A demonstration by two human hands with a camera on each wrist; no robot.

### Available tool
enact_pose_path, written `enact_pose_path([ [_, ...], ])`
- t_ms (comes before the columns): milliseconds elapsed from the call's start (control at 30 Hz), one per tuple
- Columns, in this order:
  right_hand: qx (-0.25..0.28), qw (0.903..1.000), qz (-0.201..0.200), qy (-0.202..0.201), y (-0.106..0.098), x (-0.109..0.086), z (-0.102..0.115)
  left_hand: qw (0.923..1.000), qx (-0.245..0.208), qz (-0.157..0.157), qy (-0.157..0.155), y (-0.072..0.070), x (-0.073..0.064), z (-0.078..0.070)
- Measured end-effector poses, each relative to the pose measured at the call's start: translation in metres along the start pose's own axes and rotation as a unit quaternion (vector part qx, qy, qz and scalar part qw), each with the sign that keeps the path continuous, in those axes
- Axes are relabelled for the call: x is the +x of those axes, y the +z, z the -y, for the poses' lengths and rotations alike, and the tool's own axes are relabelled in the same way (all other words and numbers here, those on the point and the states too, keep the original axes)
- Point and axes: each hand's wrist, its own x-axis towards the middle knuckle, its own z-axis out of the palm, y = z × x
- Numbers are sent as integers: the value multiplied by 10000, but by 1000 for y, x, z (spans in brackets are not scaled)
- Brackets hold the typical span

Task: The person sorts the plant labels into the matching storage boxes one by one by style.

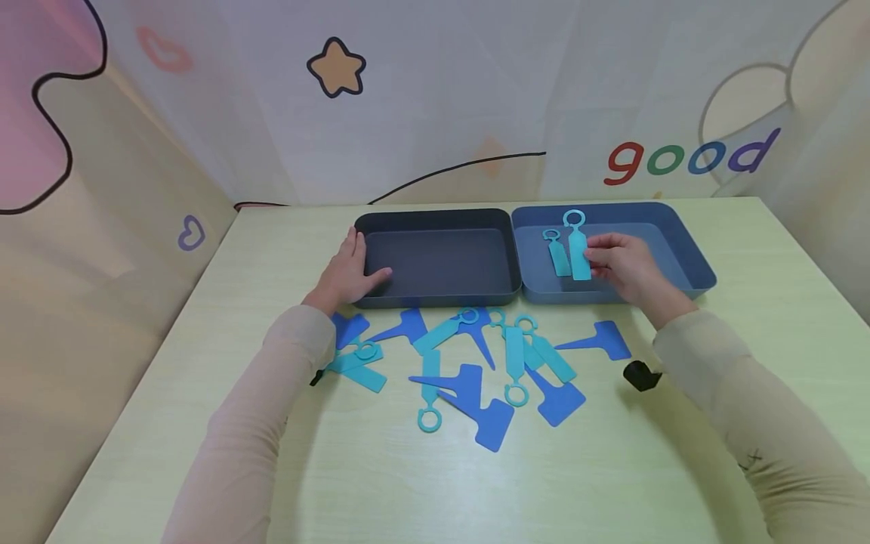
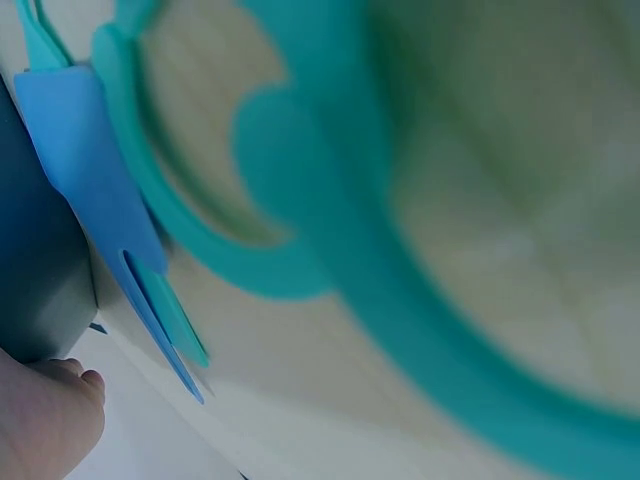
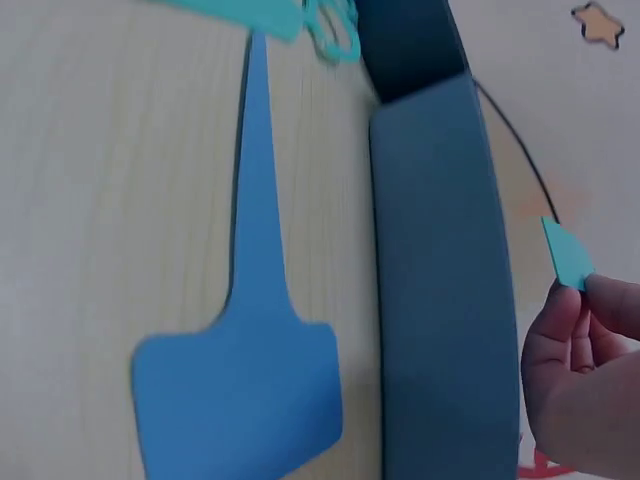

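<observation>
My right hand (image 1: 625, 268) pinches a teal plant tag with a ring end (image 1: 578, 253) over the blue-grey tray (image 1: 686, 261). Another teal ring tag (image 1: 559, 257) lies inside that tray, left of the held one. In the right wrist view, the held teal tag (image 3: 570, 258) sticks out between thumb and fingers. My left hand (image 1: 347, 272) rests on the left rim of the dark grey tray (image 1: 435, 297), fingers extended along it and thumb over the inside. In the left wrist view only part of the left hand (image 2: 50, 415) shows, beside the tray wall.
Before the trays lie scattered teal ring tags (image 1: 514, 351) and blue T-shaped tags (image 1: 495, 425), several overlapping. One blue T-shaped tag (image 1: 612, 340) lies apart below the right tray. A black object (image 1: 640, 375) shows beside the right sleeve. A printed cloth (image 1: 435, 98) hangs behind the table.
</observation>
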Motion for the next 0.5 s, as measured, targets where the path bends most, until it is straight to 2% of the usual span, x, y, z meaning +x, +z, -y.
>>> enact_pose_path([
  [100, -15, 9996, -267, 130, -4, 10, -3, 10000, -7, 1, -11, 0, 1, 0],
  [233, 285, 9978, -524, 286, -6, 21, -6, 10000, 18, 14, -2, 0, 0, 0],
  [367, 779, 9943, -649, 340, -8, 29, -9, 10000, -13, 13, -5, 0, 0, 0],
  [500, 934, 9918, -767, 414, -8, 34, -13, 10000, -48, 22, -28, 0, -1, 0],
])
